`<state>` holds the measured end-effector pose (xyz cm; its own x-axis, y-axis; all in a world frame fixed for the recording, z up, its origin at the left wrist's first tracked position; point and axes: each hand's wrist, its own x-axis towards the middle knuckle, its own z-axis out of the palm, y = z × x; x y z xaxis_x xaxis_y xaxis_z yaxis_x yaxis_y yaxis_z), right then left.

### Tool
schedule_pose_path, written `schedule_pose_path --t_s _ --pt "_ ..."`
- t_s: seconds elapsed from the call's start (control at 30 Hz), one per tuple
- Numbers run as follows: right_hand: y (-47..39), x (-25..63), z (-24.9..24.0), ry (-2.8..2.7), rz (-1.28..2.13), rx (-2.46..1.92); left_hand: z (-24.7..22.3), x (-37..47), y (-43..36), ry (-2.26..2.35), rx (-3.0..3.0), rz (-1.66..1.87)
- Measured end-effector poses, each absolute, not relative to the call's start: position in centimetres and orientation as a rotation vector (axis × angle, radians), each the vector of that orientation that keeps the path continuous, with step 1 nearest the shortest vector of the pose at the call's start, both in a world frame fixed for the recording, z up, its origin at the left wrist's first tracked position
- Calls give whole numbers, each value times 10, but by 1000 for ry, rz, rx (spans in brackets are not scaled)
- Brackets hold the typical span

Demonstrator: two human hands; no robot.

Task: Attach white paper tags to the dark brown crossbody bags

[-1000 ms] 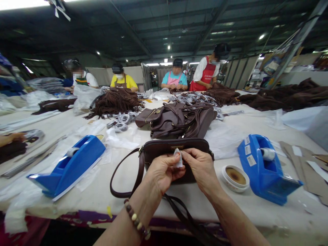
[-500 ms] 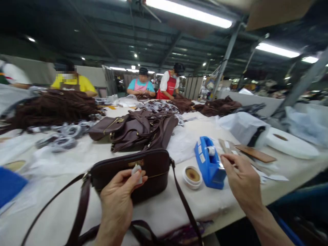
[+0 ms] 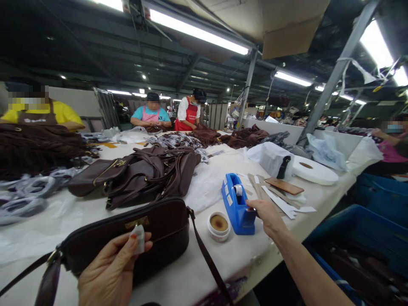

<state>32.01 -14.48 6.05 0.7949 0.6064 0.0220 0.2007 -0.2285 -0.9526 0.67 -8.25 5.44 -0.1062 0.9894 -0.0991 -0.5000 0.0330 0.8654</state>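
Head view: at lower left on the cream bench (image 3: 232, 254) stands one smooth dark-brown leather shoulder bag (image 3: 165, 231) with one gold-coloured metal plate. Right of centre sits one blue plastic tape dispenser (image 3: 236, 216); the right hand's grip (image 3: 268, 214) meets its front end, whether pinching I cannot tell. Beside it: one round white pot (image 3: 218, 238). The left hand's grip (image 3: 110, 270) pinches one small white slip (image 3: 139, 240).

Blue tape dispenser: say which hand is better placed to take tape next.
Likely the right hand: it is at the near end of the dispenser; the left hand pinches a white scrap.
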Motion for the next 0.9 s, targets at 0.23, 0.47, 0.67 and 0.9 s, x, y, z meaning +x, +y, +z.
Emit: schedule_pose_path --t_s 0.23,0.47,0.67,0.9 --pt "-141 315 67 -482 492 -1614 58 2 -82 947 751 1382" --pt "-187 283 67 -519 387 -1415 51 0 -79 955 787 1388" --pt "-206 271 3 -399 585 -1472 43 -3 -75 977 845 1390" --pt "-198 282 -23 -434 472 -1506 44 1 -80 964 861 1462"
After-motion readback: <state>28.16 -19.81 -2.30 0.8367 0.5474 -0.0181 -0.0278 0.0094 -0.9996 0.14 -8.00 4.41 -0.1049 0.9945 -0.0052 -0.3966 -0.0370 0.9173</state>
